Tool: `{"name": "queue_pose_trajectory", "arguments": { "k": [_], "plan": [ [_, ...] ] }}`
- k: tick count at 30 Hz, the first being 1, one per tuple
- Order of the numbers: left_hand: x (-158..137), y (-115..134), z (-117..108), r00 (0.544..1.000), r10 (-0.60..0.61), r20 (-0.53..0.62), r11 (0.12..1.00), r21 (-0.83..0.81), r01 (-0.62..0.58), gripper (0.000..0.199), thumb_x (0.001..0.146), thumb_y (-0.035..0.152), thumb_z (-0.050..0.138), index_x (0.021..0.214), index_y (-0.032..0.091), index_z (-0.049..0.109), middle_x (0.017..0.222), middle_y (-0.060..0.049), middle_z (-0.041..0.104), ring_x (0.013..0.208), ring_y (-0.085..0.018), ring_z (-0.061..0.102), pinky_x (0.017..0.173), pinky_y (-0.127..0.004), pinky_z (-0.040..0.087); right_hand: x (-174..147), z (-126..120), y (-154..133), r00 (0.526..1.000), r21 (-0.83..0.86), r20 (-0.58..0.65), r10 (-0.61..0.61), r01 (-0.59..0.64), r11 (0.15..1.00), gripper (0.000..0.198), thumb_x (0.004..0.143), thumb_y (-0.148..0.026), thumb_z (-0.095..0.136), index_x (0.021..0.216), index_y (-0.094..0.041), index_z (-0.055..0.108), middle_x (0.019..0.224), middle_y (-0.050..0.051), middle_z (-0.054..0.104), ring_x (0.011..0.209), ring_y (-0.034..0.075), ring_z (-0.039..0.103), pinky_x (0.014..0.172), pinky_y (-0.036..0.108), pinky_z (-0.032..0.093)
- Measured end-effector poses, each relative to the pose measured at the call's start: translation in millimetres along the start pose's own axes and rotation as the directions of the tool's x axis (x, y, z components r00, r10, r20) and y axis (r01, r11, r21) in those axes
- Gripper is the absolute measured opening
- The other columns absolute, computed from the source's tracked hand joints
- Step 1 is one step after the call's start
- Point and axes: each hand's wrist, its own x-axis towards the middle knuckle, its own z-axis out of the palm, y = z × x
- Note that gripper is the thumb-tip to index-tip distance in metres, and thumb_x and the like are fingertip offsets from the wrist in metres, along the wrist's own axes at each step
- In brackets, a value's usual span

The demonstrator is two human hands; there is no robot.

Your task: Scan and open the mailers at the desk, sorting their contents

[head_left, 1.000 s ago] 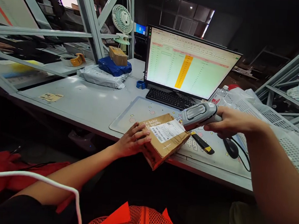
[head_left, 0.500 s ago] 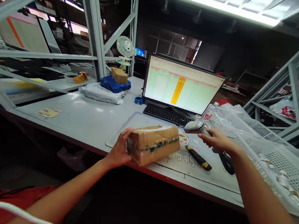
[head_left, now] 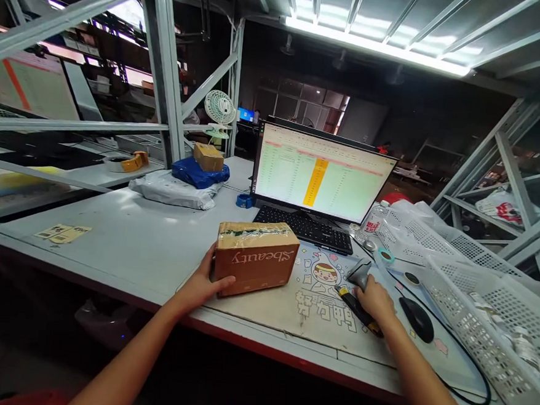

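Note:
My left hand grips the left end of a taped cardboard box, thumb along its near face, which reads "Sbeauty". The box sits at the front left of a printed desk mat. My right hand is closed round a grey barcode scanner, low over the mat's right half; its handle is mostly hidden by the fingers. A black and yellow utility knife lies on the mat just left of this hand, partly hidden by it. A black mouse is to its right.
A monitor showing a spreadsheet stands behind a keyboard. White perforated baskets line the right side, one containing small bottles. Grey and blue parcels, a small box and a fan are at back left.
My left hand has turned the box, so its lettered side faces me and its taped side is up. My right hand has lowered the scanner toward the mat, beside the knife.

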Motion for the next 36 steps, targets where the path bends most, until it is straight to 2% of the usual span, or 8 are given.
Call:
{"name": "queue_pose_trajectory", "arguments": {
  "k": [3,7,11,16,21,27,31,36],
  "plan": [
    [-1.0,-0.2,2.1,1.0,-0.01,-0.001,1.0,-0.005,0.01,0.113,0.083,0.061,0.081,0.171,0.027,0.017,0.166,-0.017,0.043,0.156,-0.035,0.041,0.129,-0.053,0.037,6.9,-27.2,-7.5,0.999,-0.005,-0.02,0.046,-0.046,0.999,0.055,0.103,-0.052,0.05,0.132,-0.009,0.064,0.127,0.025,0.07,0.122,0.041,0.067,0.098,0.048,0.052],
    [-1.1,3.7,0.6,0.999,-0.035,-0.005,0.999,0.016,0.035,0.114,0.078,0.063,0.084,0.168,0.025,0.024,0.165,-0.017,0.045,0.154,-0.037,0.044,0.129,-0.055,0.035,26.9,-53.0,-45.7,0.965,0.134,-0.261,0.005,0.031,0.99,0.055,0.107,-0.041,0.041,0.147,-0.007,0.057,0.136,0.024,0.067,0.128,0.036,0.063,0.107,0.044,0.049],
    [0.7,5.6,-1.0,0.996,-0.091,-0.013,0.995,0.036,0.092,0.113,0.076,0.066,0.084,0.165,0.024,0.028,0.162,-0.017,0.049,0.15,-0.037,0.049,0.128,-0.054,0.038,51.3,-30.6,-110.2,0.953,0.166,-0.274,-0.13,0.181,0.969,0.054,0.107,-0.033,0.042,0.154,-0.008,0.051,0.15,0.02,0.058,0.138,0.029,0.054,0.118,0.036,0.039],
    [1.3,5.1,-1.2,0.993,-0.117,-0.009,0.993,0.029,0.117,0.108,0.074,0.066,0.085,0.16,0.022,0.036,0.158,-0.017,0.054,0.147,-0.039,0.053,0.125,-0.056,0.043,68.2,14.0,-158.1,0.96,0.179,-0.242,-0.14,0.186,0.966,0.067,0.106,-0.037,0.05,0.165,-0.009,0.035,0.172,0.019,0.031,0.16,0.033,0.023,0.129,0.045,0.022],
    [-3.3,13.8,-0.4,0.993,-0.118,-0.023,0.993,0.014,0.118,0.102,0.078,0.061,0.084,0.161,0.026,0.036,0.156,-0.014,0.057,0.143,-0.037,0.057,0.122,-0.053,0.047,72.7,29.4,-160.0,0.968,0.194,-0.233,-0.097,0.144,0.97,0.071,0.109,-0.042,0.04,0.168,-0.004,0.027,0.17,0.024,0.033,0.161,0.037,0.018,0.131,0.053,0.012],
    [-5.4,14.3,0.6,0.996,-0.081,-0.023,0.995,0.061,0.082,0.107,0.082,0.062,0.079,0.167,0.028,0.024,0.16,-0.015,0.053,0.147,-0.036,0.053,0.124,-0.054,0.044,76.2,30.9,-160.3,0.973,0.174,-0.206,-0.105,0.142,0.974,0.076,0.109,-0.05,0.036,0.171,-0.008,0.022,0.174,0.021,0.024,0.164,0.038,0.011,0.131,0.056,0.01],
    [-3.1,7.2,0.0,0.998,-0.056,-0.015,0.998,0.043,0.056,0.109,0.083,0.062,0.079,0.168,0.026,0.021,0.166,-0.015,0.045,0.153,-0.035,0.046,0.129,-0.055,0.036,81.2,20.7,-159.1,0.981,0.144,-0.11,-0.162,0.177,0.974,0.079,0.109,-0.057,0.037,0.173,-0.015,0.019,0.177,0.016,0.021,0.165,0.039,0.004,0.13,0.062,0.004],
    [-0.1,1.6,-3.2,0.996,-0.082,0.03,0.997,0.004,0.082,0.117,0.081,0.063,0.082,0.17,0.026,0.016,0.167,-0.016,0.043,0.153,-0.035,0.045,0.129,-0.053,0.037,75.1,-8.3,-155.1,0.972,0.14,-0.048,-0.23,0.234,0.962,0.078,0.108,-0.053,0.047,0.171,-0.012,0.025,0.172,0.02,0.033,0.162,0.041,0.018,0.13,0.062,0.014]
  ]
}}
